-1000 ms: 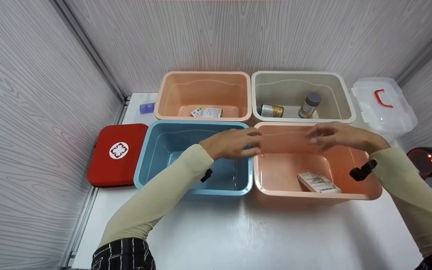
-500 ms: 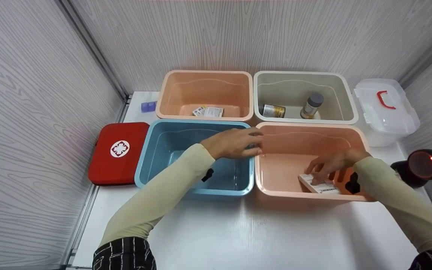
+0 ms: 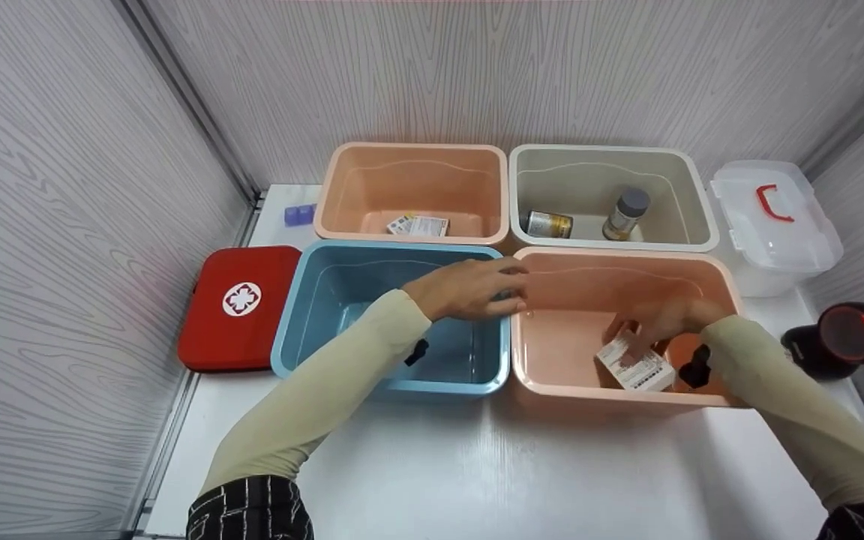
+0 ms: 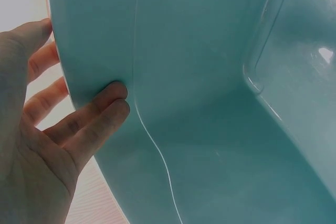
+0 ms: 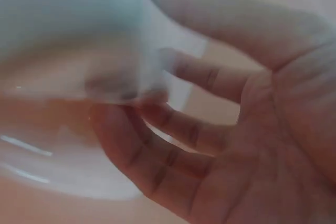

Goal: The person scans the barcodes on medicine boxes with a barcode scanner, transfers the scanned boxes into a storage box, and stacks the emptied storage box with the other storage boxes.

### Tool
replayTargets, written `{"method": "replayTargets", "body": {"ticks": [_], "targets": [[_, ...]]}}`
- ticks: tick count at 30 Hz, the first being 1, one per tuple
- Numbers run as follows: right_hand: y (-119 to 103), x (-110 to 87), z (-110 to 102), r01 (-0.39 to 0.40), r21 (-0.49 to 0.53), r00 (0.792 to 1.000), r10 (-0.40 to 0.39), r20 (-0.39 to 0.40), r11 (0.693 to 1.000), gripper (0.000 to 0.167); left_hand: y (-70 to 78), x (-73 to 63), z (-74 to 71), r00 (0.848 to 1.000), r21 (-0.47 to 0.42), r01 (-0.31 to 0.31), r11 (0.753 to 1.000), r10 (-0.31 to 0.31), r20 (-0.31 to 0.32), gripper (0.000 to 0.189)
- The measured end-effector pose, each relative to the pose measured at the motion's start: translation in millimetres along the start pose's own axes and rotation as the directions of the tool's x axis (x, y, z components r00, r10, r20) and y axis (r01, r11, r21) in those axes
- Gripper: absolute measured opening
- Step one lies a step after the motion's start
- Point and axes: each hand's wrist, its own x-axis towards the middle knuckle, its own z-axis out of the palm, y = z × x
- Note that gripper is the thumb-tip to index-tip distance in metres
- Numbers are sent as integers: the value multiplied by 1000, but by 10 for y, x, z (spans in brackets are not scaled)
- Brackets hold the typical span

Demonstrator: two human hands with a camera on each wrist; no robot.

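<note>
Inside the front right peach bin [image 3: 552, 390], my right hand [image 3: 668, 321] grips a white printed medicine box [image 3: 638, 367], fingers at its far side and thumb over the printed face. In the right wrist view the box [image 5: 68, 35] is blurred, with the fingertips along its edge. My left hand [image 3: 469, 289] rests at the right rim of the blue bin [image 3: 394, 385], fingers relaxed. The left wrist view shows two fingers [image 4: 97, 121] along the blue inner wall and the others at the rim's outer side.
Behind are a peach bin [image 3: 417, 150] with small boxes [image 3: 428, 226] and a cream bin [image 3: 604, 154] with two bottles [image 3: 550, 224]. A red first-aid case [image 3: 237, 337] lies left, a lidded clear box [image 3: 784, 240] and black scanner [image 3: 844, 337] right.
My right hand has come down into the front right bin and taken hold of the medicine box, which now sits tilted up and turned. The left hand stays at the rim.
</note>
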Motion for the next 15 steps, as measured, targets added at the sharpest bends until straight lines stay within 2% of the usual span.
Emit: {"method": "replayTargets", "body": {"ticks": [3, 5, 6, 8, 10, 12, 15], "targets": [[-24, -85, -70, 87, 6, 993, -87, -80, 996, 56, 0, 12, 4, 1000, -1, 1, 1000, -1, 2, 41], [-68, -167, -125, 156, -14, 976, -156, -152, 988, 50, -7, 16, 3, 1000, 1, -3, 1000, 3, 1, 41], [-99, -212, -147, 188, -27, 961, -190, -203, 982, 47, -12, 18, 1, 1000, 3, -5, 1000, 5, 1, 41], [-167, -289, -176, 259, -45, 916, -260, -306, 965, 38, -18, 16, -7, 1000, 8, -8, 1000, 8, 0, 40], [-236, -345, -180, 317, -65, 861, -316, -398, 946, 34, -22, 16, -11, 1000, 13, -9, 1000, 9, -1, 39], [-291, -379, -160, 363, -78, 811, -356, -464, 928, 33, -21, 15, -6, 1000, 20, -13, 1000, 13, -4, 38], [-346, -415, -114, 404, -89, 752, -386, -534, 910, 36, -23, 25, 10, 999, 32, -32, 999, 32, -14, 38]]}}
